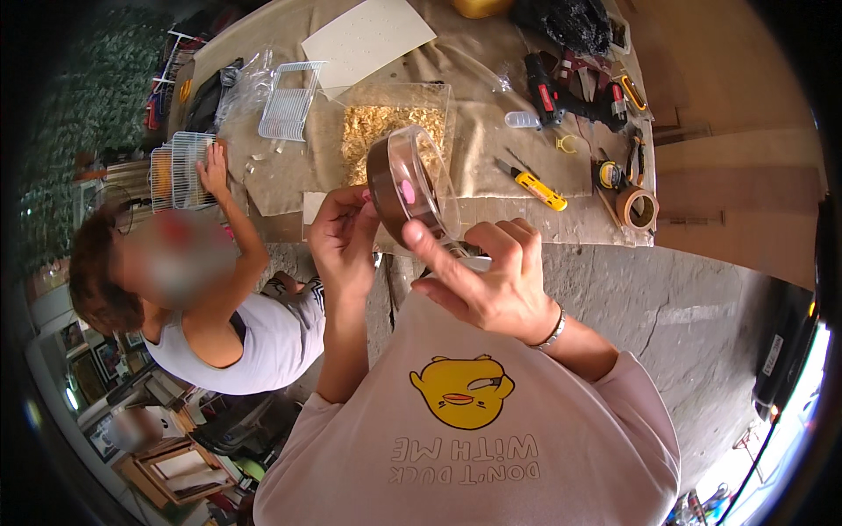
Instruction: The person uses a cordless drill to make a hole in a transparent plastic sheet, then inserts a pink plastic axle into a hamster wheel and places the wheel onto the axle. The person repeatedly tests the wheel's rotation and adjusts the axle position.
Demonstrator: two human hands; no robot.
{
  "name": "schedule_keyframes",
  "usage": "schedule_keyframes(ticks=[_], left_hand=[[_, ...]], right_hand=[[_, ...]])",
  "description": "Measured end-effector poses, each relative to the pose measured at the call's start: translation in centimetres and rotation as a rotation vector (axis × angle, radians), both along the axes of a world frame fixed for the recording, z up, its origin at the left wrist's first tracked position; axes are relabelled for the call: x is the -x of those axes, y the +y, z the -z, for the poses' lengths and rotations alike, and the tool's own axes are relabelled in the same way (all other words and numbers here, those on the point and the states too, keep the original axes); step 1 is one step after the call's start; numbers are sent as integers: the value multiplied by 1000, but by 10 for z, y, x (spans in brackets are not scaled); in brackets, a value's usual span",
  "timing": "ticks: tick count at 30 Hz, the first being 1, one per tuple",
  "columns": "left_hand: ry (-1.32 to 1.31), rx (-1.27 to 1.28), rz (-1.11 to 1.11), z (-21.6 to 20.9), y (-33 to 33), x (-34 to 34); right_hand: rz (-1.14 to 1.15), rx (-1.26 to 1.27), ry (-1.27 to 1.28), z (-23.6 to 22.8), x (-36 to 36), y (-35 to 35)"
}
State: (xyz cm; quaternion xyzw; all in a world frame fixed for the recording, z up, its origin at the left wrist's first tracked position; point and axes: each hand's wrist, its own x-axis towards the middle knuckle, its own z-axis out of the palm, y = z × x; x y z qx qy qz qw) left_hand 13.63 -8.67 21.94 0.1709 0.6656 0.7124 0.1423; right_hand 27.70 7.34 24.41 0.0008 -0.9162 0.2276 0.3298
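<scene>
A round hamster wheel (383, 186) with a brown back, a clear rim and a pink hub is tilted in front of my chest. My left hand (344, 244) pinches it at a pink piece on its brown side. Along its lower edge lies an extended finger of my right hand (495, 285), whose other fingers curl around a clear part below the wheel. What those curled fingers grip is partly hidden. Just behind the wheel, on the cloth-covered table, stands a clear plastic box (450, 114) holding wood shavings (373, 123).
White wire panels (292, 101) lie left of the box; a co-worker's hand (211, 168) rests on another wire panel (189, 171). A pale board (368, 39) lies behind. Rightward are a yellow utility knife (538, 188), a tape roll (637, 209) and a power tool (542, 88).
</scene>
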Motion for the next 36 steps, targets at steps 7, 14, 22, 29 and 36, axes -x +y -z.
schedule_keyframes(ticks=[7, 14, 22, 29, 36], left_hand=[[-42, -118, -49, 3, 8, 12], [-79, -72, -48, 20, -6, 2], [-90, 100, -89, 2, -6, -10], [-108, 0, -123, 9, -17, -4], [-134, -215, -184, 34, -34, 12]], right_hand=[[-89, 87, -434, 79, -40, 11], [-36, 167, -223, 55, -10, 14], [31, -235, -58, 19, 13, 7], [-28, -202, -49, 55, 21, -13], [-128, -68, -260, 82, -3, -2]])
